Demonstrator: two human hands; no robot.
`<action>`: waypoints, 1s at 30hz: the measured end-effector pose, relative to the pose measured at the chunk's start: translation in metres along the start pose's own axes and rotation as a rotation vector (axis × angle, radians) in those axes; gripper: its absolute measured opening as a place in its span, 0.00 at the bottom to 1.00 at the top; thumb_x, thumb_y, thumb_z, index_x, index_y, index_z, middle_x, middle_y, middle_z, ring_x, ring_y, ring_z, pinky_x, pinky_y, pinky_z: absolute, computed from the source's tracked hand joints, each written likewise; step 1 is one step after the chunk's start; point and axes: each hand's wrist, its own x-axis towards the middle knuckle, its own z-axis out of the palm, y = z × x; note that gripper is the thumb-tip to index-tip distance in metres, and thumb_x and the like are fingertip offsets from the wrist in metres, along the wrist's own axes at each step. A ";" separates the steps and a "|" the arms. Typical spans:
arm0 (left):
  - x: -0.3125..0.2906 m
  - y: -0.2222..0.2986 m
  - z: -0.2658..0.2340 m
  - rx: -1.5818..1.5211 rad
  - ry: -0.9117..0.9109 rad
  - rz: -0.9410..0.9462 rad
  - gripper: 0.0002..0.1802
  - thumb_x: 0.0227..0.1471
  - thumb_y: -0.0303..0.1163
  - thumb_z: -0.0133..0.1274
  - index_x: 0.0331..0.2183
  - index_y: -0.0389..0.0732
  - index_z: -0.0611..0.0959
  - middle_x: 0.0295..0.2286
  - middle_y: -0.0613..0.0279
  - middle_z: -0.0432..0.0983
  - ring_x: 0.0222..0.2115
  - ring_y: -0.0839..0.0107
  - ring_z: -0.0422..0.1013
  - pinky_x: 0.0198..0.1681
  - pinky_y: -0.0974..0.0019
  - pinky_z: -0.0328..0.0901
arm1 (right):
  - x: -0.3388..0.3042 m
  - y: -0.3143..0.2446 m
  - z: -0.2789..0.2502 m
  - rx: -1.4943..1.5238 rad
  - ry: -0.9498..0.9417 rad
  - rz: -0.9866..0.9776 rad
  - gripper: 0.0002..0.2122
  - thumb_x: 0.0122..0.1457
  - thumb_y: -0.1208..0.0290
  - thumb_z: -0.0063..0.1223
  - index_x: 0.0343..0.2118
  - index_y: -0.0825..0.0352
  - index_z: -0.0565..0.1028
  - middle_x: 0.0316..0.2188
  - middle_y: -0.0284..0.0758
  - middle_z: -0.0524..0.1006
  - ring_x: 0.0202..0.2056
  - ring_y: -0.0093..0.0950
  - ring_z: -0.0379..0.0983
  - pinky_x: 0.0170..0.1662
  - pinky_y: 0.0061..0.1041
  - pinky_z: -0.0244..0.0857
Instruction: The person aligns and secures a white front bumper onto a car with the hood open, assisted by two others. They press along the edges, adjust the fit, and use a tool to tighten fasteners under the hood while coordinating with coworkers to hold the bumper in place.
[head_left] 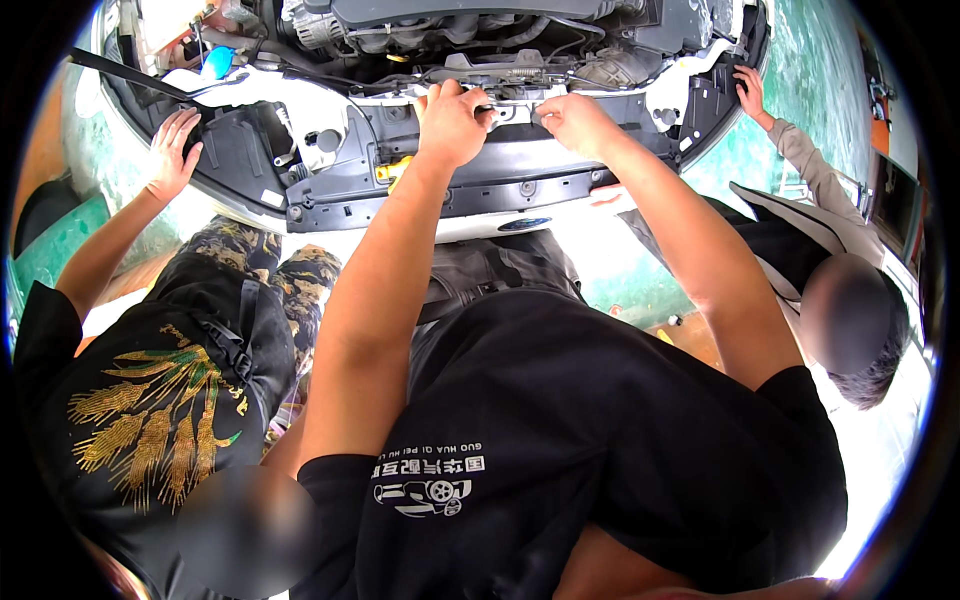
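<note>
At the middle of a car's open front end, both my hands work close to the hood latch area point(513, 112). My left hand point(452, 125) curls over the upper edge of the front crossmember, thumb and fingers bent together. A short gap to the right, my right hand point(577, 124) has its fingers drawn into a pinch against the same edge. Whatever lies between the fingers of either hand is too small or hidden to name. Below them runs the long black plastic trim panel point(450, 203) of the bumper, and a yellow part point(395, 170) sits left of my left wrist.
A co-worker's hand point(174, 155) rests on the car's left corner, another person's hand point(749, 95) on the right corner. Behind the crossmember lies the engine point(440, 35). A blue cap point(217, 63) and a slanting black bar point(130, 75) are at the left.
</note>
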 end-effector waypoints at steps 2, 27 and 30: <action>0.000 0.000 0.000 -0.002 -0.002 -0.002 0.12 0.54 0.47 0.66 0.38 0.55 0.88 0.39 0.64 0.74 0.49 0.58 0.67 0.55 0.48 0.54 | 0.001 -0.009 -0.005 -0.038 -0.015 0.015 0.13 0.61 0.69 0.57 0.47 0.65 0.84 0.41 0.47 0.84 0.45 0.44 0.82 0.51 0.37 0.74; -0.001 0.000 0.002 -0.017 0.021 0.007 0.11 0.53 0.47 0.66 0.37 0.55 0.89 0.39 0.64 0.74 0.49 0.58 0.67 0.56 0.48 0.54 | 0.012 -0.003 0.003 -0.013 -0.033 -0.030 0.08 0.57 0.74 0.53 0.34 0.65 0.84 0.32 0.46 0.83 0.36 0.44 0.81 0.43 0.37 0.73; -0.002 0.001 0.002 -0.006 0.015 0.007 0.11 0.53 0.47 0.66 0.37 0.56 0.88 0.39 0.64 0.74 0.49 0.58 0.67 0.56 0.48 0.54 | 0.012 -0.003 0.002 0.014 -0.051 -0.007 0.09 0.56 0.74 0.53 0.35 0.65 0.84 0.32 0.46 0.83 0.36 0.43 0.81 0.43 0.37 0.73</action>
